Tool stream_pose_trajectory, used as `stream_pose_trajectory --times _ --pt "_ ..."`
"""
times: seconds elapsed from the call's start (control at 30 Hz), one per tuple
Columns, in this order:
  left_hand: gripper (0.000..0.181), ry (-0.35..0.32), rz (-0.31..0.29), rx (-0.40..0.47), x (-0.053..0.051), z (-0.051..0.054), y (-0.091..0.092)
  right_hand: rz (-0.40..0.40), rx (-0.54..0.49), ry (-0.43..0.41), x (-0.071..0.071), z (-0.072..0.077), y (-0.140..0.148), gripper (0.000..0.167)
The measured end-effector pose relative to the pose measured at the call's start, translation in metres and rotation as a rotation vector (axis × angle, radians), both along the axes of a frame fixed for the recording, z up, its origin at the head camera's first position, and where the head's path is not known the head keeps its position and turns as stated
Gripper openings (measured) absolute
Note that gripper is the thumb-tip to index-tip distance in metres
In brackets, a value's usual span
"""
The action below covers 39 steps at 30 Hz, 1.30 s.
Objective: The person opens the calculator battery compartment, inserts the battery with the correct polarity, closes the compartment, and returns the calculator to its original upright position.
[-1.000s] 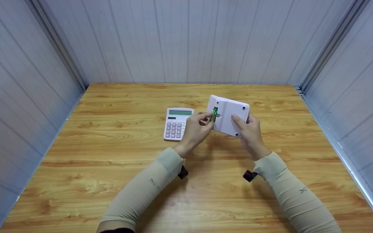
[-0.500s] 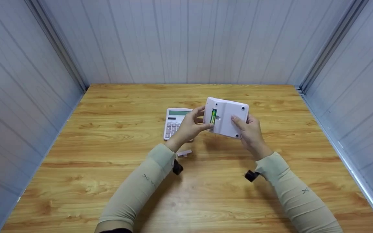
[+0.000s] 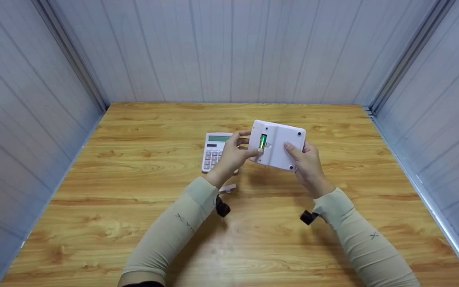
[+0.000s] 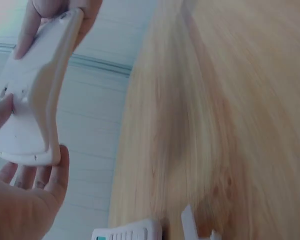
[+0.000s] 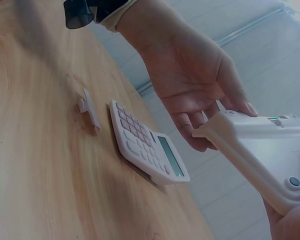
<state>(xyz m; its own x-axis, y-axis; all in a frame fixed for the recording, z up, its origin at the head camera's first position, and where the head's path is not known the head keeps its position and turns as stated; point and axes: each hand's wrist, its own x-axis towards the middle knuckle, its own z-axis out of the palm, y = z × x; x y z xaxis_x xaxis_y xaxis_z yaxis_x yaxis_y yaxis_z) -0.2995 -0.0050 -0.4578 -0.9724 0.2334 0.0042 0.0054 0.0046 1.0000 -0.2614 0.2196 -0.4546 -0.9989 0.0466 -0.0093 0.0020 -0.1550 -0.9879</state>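
Observation:
A white calculator is held up off the table with its back toward me. A green battery lies in the slot in that back. My left hand holds the calculator's left edge, its thumb resting at the battery's lower end and its fingers behind the casing. On the opposite side, my right hand grips the edge with the thumb across the back. A small white battery cover lies on the table near my left wrist, partly hidden in the head view; the right wrist view shows the whole cover.
A second white calculator lies face up on the wooden table, partly covered by my left hand. Panel walls rise at the back and both sides. A small black device hangs at my left wrist, another at my right.
My left fingers have let go of the battery, which was pinched at the slot and now lies in it. The hand has shifted left round the calculator's edge, and the battery cover has come into sight.

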Motion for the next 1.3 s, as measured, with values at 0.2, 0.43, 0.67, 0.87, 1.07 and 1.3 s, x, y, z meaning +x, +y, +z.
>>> stream_pose_trajectory --times 0.2,0.43,0.67,0.87,1.07,1.3 --pt "0.07 -0.036 -0.017 -0.018 0.001 0.002 0.001 -0.016 -0.027 0.011 0.001 -0.002 0.001 0.047" --pt "0.075 0.017 -0.105 -0.075 -0.001 0.003 -0.01 -0.024 0.033 0.016 0.001 0.0 0.002 0.047" --pt "0.081 0.072 -0.113 -0.242 0.003 0.004 -0.021 -0.037 0.06 0.007 0.002 0.001 0.003 0.048" --pt "0.076 0.102 -0.101 -0.404 0.006 0.002 -0.032 -0.032 0.064 0.013 0.001 0.0 0.004 0.048" --pt "0.069 0.155 -0.137 -0.487 0.009 -0.003 -0.045 -0.023 0.087 -0.004 0.002 0.001 0.008 0.05" --pt "0.062 0.212 -0.165 -0.572 0.016 -0.009 -0.056 -0.034 0.072 0.012 0.002 0.001 0.011 0.045"
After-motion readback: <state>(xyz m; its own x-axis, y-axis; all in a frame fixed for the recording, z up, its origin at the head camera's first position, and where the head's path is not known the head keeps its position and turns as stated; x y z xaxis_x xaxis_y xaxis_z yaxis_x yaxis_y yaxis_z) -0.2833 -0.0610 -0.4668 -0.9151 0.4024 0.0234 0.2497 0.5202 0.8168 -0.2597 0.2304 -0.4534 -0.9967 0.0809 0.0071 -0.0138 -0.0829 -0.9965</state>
